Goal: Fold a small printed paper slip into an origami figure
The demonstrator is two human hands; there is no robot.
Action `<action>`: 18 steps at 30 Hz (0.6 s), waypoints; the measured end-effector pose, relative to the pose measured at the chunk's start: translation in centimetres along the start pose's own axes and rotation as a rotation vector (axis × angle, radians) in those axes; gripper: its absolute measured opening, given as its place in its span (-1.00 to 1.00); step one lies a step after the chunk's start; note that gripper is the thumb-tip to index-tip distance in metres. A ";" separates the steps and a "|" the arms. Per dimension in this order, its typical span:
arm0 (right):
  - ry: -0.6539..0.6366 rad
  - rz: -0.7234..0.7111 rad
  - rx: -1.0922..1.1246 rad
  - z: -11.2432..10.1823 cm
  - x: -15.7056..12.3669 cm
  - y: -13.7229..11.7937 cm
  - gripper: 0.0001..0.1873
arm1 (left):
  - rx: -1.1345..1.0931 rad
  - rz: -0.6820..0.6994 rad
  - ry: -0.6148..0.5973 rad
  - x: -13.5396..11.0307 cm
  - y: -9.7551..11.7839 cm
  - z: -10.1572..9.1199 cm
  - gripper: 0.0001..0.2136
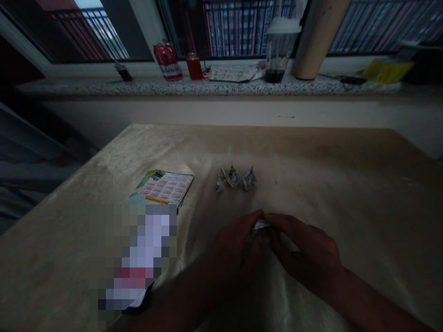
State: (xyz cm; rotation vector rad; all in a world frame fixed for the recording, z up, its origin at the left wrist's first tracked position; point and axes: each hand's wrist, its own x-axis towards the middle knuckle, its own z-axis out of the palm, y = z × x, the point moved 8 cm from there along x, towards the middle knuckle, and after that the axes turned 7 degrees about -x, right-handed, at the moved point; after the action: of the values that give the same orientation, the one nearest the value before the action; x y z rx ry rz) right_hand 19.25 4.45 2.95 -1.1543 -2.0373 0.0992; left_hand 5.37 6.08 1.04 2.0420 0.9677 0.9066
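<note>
Between my fingertips is a small piece of folded printed paper point(261, 224), mostly covered by the fingers. My left hand point(238, 242) pinches it from the left, thumb and fingers closed. From the other side my right hand point(306, 246) grips it, its fingertips meeting those of the left. Beyond the hands stand three little folded paper boats in a row: a left one point(220, 180), a middle one point(233, 177) and a right one point(249, 179). They are made of similar printed paper.
Left on the table point(328, 175) lie a stack of printed leaflets point(164, 186) and a blurred-out phone point(148, 253). Along the window sill point(138, 87) stand a red can point(168, 61), a red jar point(194, 67), a plastic cup point(278, 50) and a cardboard tube point(316, 39).
</note>
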 end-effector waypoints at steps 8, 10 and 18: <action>0.114 0.324 0.377 -1.2 1.5 2.0 -0.76 | -0.159 0.028 0.056 -0.3 0.7 -0.6 -0.51; 0.130 0.318 0.443 -1.2 1.4 2.1 -0.78 | -0.438 -0.113 0.101 -0.1 -0.7 -0.9 -0.59; -0.023 0.471 0.741 0.7 0.2 2.2 -0.45 | -1.049 -0.547 -0.069 0.5 -2.4 1.3 -0.73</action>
State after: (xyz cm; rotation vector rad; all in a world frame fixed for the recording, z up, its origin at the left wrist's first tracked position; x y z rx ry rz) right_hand 20.23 6.06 1.64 -1.0986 -1.4825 1.0078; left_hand 5.79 7.26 -1.42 0.8582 0.7104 0.7768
